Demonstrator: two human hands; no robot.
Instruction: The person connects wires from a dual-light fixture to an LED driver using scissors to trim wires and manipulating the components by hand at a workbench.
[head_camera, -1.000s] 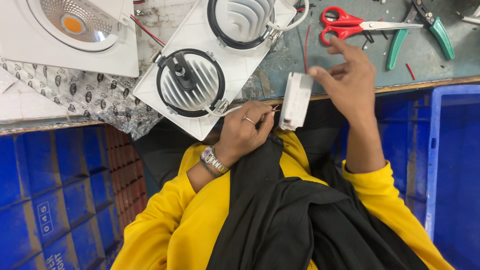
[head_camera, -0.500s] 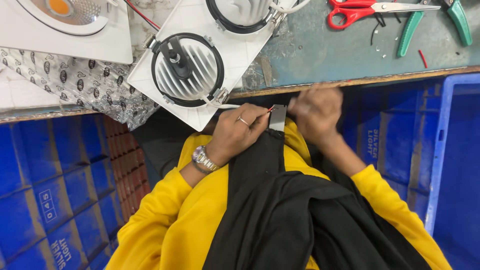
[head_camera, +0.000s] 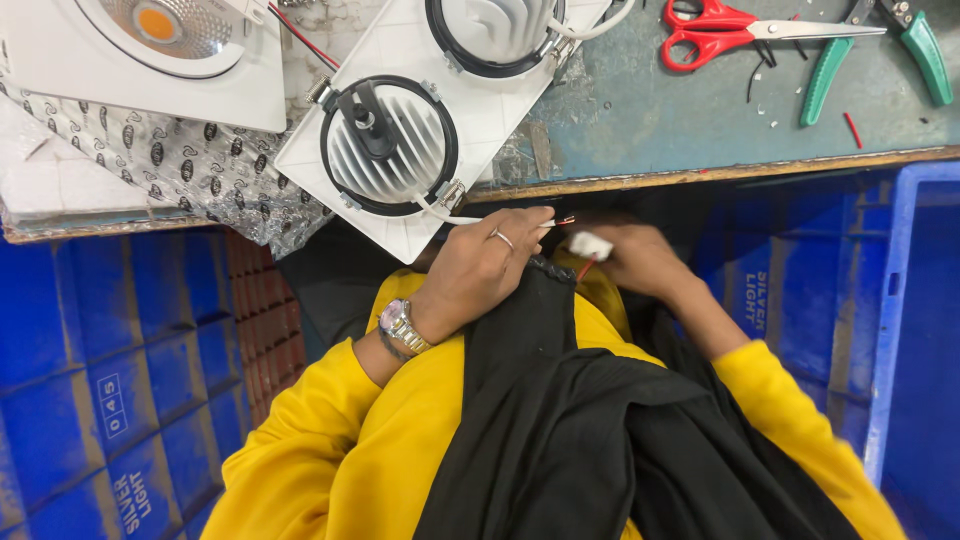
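- one view only, worn on the head, looking steeply down past the chest
- close to the lap; the hands sit mid-frame
- bench edge (head_camera: 700, 178) crosses the far part; blue crates (head_camera: 120, 380) fill left and right

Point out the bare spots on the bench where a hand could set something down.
The biggest free patch of bench top lies between the white light fixture and the green-handled pliers, below the red scissors; only wire scraps lie there. A narrower strip runs along the front edge under the pliers. The left side is crowded with fixtures and patterned wrap.
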